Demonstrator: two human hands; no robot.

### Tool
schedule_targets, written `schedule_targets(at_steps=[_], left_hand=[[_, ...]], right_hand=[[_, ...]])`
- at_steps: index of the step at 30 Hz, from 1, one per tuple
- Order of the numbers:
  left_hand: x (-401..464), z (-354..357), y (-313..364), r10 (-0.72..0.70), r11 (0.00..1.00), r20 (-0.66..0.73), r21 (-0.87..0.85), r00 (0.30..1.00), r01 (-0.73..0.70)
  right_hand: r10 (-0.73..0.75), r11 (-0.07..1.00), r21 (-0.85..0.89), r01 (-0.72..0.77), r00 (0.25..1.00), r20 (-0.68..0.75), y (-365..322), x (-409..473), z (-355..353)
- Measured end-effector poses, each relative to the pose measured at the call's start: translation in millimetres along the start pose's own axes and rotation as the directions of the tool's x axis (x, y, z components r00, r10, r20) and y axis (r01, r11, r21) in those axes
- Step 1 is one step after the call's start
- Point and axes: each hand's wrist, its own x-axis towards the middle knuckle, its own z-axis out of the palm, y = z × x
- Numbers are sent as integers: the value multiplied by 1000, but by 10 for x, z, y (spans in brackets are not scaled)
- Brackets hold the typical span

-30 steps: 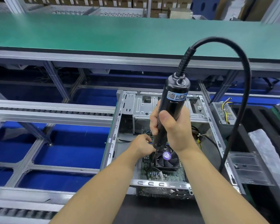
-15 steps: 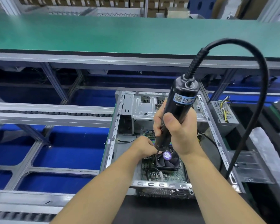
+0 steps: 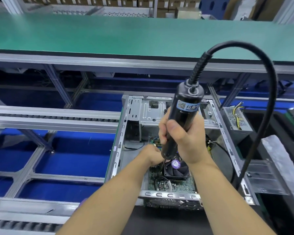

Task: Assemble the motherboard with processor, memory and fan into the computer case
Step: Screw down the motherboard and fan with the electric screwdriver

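Right hand (image 3: 185, 138) grips the black screwdriver (image 3: 182, 119) (purple-hubbed fan (image 3: 176, 168) below); left hand (image 3: 153, 154) curled, contents hidden.

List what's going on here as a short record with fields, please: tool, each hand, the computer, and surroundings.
Tool: black electric screwdriver, upright, its cable looping overhead
Right hand: grips the screwdriver
Left hand: down by the bit near the fan; what the fingers do is hidden
Computer case: open, motherboard inside
Fan: black, purple hub, on the motherboard
Surroundings: green conveyor belt behind
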Motion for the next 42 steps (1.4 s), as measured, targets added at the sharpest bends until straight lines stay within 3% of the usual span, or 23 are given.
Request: schedule_targets(at_steps=[6, 14, 18, 22, 29, 35, 42], left_hand=[[36, 48, -52, -114, 989, -13, -94, 993, 113], [0, 42, -19, -37, 992, 31, -121, 999, 40], [-16, 48, -56, -63, 980, 7, -191, 998, 63], [-29, 37, -70, -67, 980, 28, -187, 997, 71], [-66, 34, 29, -34, 989, 25, -142, 999, 37], [-64, 23, 40, -134, 975, -18, -181, 991, 129], [-65, 17, 42, -153, 972, -19, -181, 988, 147]], right_hand=[[39, 996, 85, -32, 996, -85, 1, -5, -87], [27, 999, 24, -28, 1000, 13, 23, -31, -47], [29, 998, -47, -39, 977, -211, 84, 7, 1], [45, 998, 47, -43, 998, -39, 76, 24, -35], [61, 997, 52, -62, 998, 17, 90, 6, -17], [23, 999, -35, -32, 971, -236, 44, -4, -50], [-1, 998, -59, -14, 969, -246, -12, -45, -12]])
